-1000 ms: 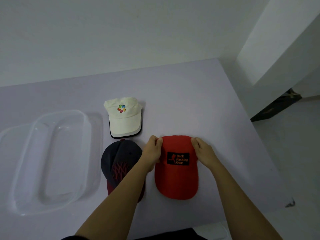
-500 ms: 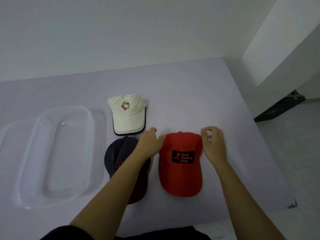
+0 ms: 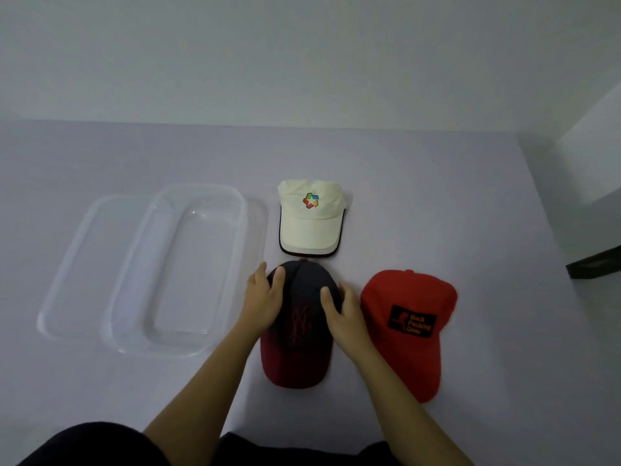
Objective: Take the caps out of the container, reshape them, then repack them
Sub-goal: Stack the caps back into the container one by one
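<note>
Left hand (image 3: 263, 299) and right hand (image 3: 347, 319) grasping opposite crown sides of a navy fabric cap with maroon brim (image 3: 297, 331), near the front edge of the lilac worktop (image 3: 437, 196)

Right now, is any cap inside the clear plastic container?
No, the white cap, the navy-and-maroon cap and the red cap all lie on the table beside the container.

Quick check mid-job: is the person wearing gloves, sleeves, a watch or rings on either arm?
No. The left hand and right hand are bare, with no gloves, rings or watch visible. Both forearms are uncovered down to the frame's lower edge, where black fabric clothing shows.
</note>
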### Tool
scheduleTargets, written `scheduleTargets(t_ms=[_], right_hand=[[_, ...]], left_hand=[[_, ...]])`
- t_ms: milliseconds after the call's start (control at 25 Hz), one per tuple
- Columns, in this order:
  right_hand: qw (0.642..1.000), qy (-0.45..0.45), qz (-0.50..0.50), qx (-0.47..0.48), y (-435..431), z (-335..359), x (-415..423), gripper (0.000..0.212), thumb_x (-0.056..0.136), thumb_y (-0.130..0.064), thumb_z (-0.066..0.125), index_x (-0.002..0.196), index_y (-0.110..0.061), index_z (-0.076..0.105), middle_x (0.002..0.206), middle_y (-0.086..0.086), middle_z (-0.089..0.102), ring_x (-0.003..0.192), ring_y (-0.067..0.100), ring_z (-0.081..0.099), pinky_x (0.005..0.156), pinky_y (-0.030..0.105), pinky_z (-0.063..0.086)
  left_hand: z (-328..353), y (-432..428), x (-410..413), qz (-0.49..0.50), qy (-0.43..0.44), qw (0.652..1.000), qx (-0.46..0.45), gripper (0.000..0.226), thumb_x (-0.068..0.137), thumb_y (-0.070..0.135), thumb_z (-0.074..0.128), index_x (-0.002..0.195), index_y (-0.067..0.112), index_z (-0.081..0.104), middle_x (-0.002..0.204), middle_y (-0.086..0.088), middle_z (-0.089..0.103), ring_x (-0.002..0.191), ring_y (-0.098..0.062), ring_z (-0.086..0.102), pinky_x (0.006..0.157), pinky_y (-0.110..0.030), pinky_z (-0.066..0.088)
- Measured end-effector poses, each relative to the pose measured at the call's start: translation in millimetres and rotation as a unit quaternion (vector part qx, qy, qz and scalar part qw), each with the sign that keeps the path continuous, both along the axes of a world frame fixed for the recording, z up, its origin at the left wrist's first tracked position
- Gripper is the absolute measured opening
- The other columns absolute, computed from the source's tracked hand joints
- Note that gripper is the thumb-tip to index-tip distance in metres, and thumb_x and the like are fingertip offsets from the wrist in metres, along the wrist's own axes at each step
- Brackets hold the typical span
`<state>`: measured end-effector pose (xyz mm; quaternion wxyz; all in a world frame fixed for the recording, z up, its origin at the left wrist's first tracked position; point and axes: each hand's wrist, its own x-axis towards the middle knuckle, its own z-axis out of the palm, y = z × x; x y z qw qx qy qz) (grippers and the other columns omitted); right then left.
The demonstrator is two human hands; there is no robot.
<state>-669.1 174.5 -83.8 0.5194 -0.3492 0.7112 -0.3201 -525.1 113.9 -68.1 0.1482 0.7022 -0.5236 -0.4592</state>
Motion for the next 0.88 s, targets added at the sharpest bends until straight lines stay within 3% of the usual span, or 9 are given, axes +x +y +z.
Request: scheduleTargets(t_ms=[80, 160, 240, 360, 440, 520, 600, 760, 880], right_hand=[[1.0, -0.007, -0.025, 0.007, -1.4, -11.4, 8.4, 0.046, 0.09, -0.043, 0.051, 0.124, -0.013, 0.051, 0.125, 0.004, 0.056, 0.116, 0.019, 0.054, 0.092, 0.028, 0.044], [0.999, -0.007, -0.037, 0.005, -1.0, -14.1, 12.5, 0.033, 0.091, -0.04, 0.051, 0.113, -0.015, 0.055, 0.112, 0.002, 0.06, 0.108, 0.021, 0.058, 0.086, 0.028, 0.045], [0.999, -0.02, -0.046, 0.015, -3.1, -10.8, 15.7, 0.036, 0.095, -0.036, 0.047, 0.122, -0.013, 0.05, 0.115, -0.003, 0.056, 0.112, 0.018, 0.055, 0.089, 0.026, 0.041], [0.998, -0.013, -0.064, 0.009, -2.4, -8.6, 22.1, 0.046, 0.098, -0.033, 0.039, 0.137, -0.008, 0.036, 0.12, -0.003, 0.048, 0.119, 0.016, 0.047, 0.096, 0.023, 0.034], [0.995, -0.007, -0.096, -0.01, -0.1, -9.5, 25.2, 0.047, 0.098, -0.037, 0.036, 0.135, -0.008, 0.039, 0.128, -0.001, 0.052, 0.121, 0.018, 0.048, 0.103, 0.028, 0.038], [0.989, -0.013, -0.134, -0.055, 1.4, -2.3, 25.5, 0.027, 0.098, -0.034, 0.036, 0.11, -0.015, 0.051, 0.106, -0.001, 0.061, 0.104, 0.019, 0.057, 0.084, 0.018, 0.048], [0.981, -0.033, -0.162, -0.104, 0.0, 14.6, 23.4, 0.015, 0.098, -0.031, 0.038, 0.092, -0.028, 0.051, 0.09, -0.009, 0.059, 0.087, 0.011, 0.058, 0.07, 0.01, 0.046], [0.979, -0.142, -0.103, -0.104, -2.7, 52.6, 3.6, 0.016, 0.086, -0.046, 0.047, 0.094, -0.038, 0.057, 0.098, -0.02, 0.062, 0.093, -0.002, 0.06, 0.077, 0.013, 0.049], [0.971, -0.235, 0.026, -0.029, -4.5, 69.0, -21.6, 0.034, 0.07, -0.053, 0.062, 0.097, -0.032, 0.064, 0.107, -0.01, 0.068, 0.103, 0.01, 0.063, 0.094, 0.028, 0.048]], left_hand=[[-13.6, 10.3, 5.0, 0.06, 0.063, 0.996, 0.009, 0.066, 0.093, 0.055, 0.027, 0.14, 0.009, 0.035, 0.143, -0.01, 0.043, 0.13, -0.026, 0.04, 0.111, -0.042, 0.031], [-17.6, 14.8, 7.4, 0.101, 0.111, 0.988, 0.023, 0.05, 0.096, 0.049, 0.028, 0.122, 0.013, 0.051, 0.115, -0.001, 0.057, 0.109, -0.02, 0.052, 0.096, -0.035, 0.04], [-19.1, 13.3, 10.8, 0.115, 0.147, 0.982, 0.028, 0.043, 0.097, 0.046, 0.033, 0.101, 0.011, 0.058, 0.094, -0.003, 0.061, 0.09, -0.019, 0.056, 0.085, -0.037, 0.046], [-18.9, 16.6, 8.1, 0.119, 0.132, 0.984, -0.019, 0.046, 0.096, 0.043, 0.036, 0.081, 0.003, 0.052, 0.073, -0.006, 0.05, 0.069, -0.015, 0.048, 0.071, -0.037, 0.043], [-16.9, 19.4, 3.1, 0.129, 0.13, 0.982, -0.033, 0.044, 0.097, 0.042, 0.036, 0.076, 0.005, 0.049, 0.07, -0.005, 0.047, 0.066, -0.014, 0.044, 0.068, -0.036, 0.041], [-10.5, 18.0, -2.1, 0.127, 0.15, 0.979, -0.044, 0.049, 0.096, 0.045, 0.034, 0.083, 0.001, 0.052, 0.075, -0.012, 0.051, 0.071, -0.015, 0.048, 0.072, -0.04, 0.046], [-0.2, 11.8, -6.6, 0.111, 0.168, 0.978, -0.055, 0.054, 0.096, 0.049, 0.031, 0.091, -0.001, 0.053, 0.081, -0.016, 0.054, 0.075, -0.017, 0.05, 0.078, -0.042, 0.048], [28.1, 1.0, -10.9, 0.063, 0.202, 0.969, -0.127, 0.052, 0.098, 0.042, 0.031, 0.086, -0.003, 0.053, 0.075, -0.014, 0.05, 0.07, -0.013, 0.048, 0.068, -0.026, 0.045], [42.7, 0.8, -11.1, 0.03, 0.18, 0.963, -0.196, 0.042, 0.099, 0.035, 0.034, 0.077, 0.004, 0.051, 0.066, 0.0, 0.044, 0.058, -0.003, 0.041, 0.056, -0.017, 0.037]])
